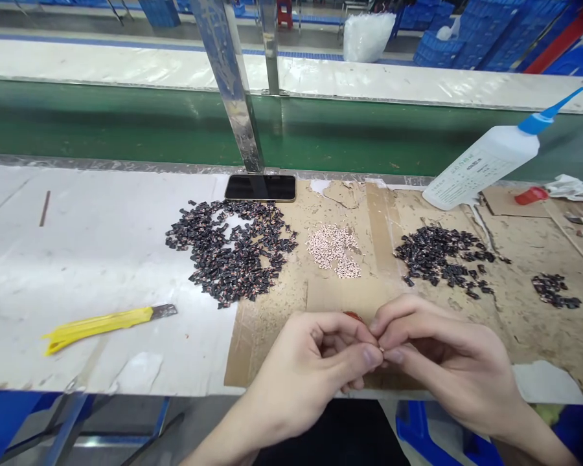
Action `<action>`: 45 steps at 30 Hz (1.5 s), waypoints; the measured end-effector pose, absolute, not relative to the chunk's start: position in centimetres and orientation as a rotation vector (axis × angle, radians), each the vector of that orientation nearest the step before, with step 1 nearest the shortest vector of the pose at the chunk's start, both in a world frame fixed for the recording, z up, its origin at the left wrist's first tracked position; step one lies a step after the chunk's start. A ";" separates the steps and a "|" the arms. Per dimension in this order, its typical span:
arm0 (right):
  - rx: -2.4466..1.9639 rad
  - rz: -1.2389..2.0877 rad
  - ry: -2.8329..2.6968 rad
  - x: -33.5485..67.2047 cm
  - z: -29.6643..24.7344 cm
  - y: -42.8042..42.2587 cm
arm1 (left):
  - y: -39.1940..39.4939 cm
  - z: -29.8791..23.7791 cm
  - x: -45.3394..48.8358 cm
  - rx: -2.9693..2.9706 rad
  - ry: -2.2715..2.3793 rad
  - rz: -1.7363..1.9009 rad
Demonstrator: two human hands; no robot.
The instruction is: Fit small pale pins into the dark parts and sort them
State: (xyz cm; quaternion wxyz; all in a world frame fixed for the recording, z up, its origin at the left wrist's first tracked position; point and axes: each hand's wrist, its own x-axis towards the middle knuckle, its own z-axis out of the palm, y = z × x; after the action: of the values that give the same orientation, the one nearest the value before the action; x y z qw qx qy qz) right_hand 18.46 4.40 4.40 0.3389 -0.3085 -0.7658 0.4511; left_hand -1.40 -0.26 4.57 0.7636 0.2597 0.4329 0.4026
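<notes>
Tiny pale bit (pixel 381 348) sits between the two hands, near the bottom middle of the picture. It is too small to tell just what it is. The left hand (pixel 311 369) and the right hand (pixel 447 349) press close together and pinch it with their fingertips. Their fingers curl in and do not spread. A small red thing (pixel 354 316) peeks out just behind the left hand, but I cannot tell if a hand holds it.

Under the hands lies a torn brown cardboard sheet (pixel 272 336) on a white table (pixel 102 259). A big pile of dark bits (pixel 230 252) lies up from the hands and to the left. A small pile of pale bits (pixel 333 251) is next to it. More dark bits (pixel 440 259) lie to the right, and a small clump of dark bits (pixel 554 291) is farther right. A black phone (pixel 260 188) lies at the far edge of the table. A yellow box cutter (pixel 107 323) lies at the left. A white glue bottle (pixel 486 165) with a blue tip (pixel 548 113) lies at the upper right. A green belt (pixel 126 123) runs along behind the table.
</notes>
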 end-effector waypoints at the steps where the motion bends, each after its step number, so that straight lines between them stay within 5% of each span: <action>1: -0.796 1.166 -1.999 18.5 4.3 4.3 | -0.3 4.5 -1.4 0.567 0.940 0.860; 13: -0.916 1.056 -2.051 19.3 2.6 1.6 | -1.5 3.4 -1.1 0.595 0.992 0.800; 30: -1.195 0.763 -2.206 19.7 0.0 1.5 | -2.9 1.9 -3.3 0.618 1.448 1.170; 45: -1.217 0.904 -2.070 19.2 0.5 1.5 | -3.0 2.2 -3.4 0.701 1.362 1.194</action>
State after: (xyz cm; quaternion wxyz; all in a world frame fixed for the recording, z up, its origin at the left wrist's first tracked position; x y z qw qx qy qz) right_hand 19.24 1.47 0.55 0.2837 -0.4549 -0.7736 0.3378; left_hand -3.42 -3.04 2.20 0.5644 0.2979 0.5790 0.5075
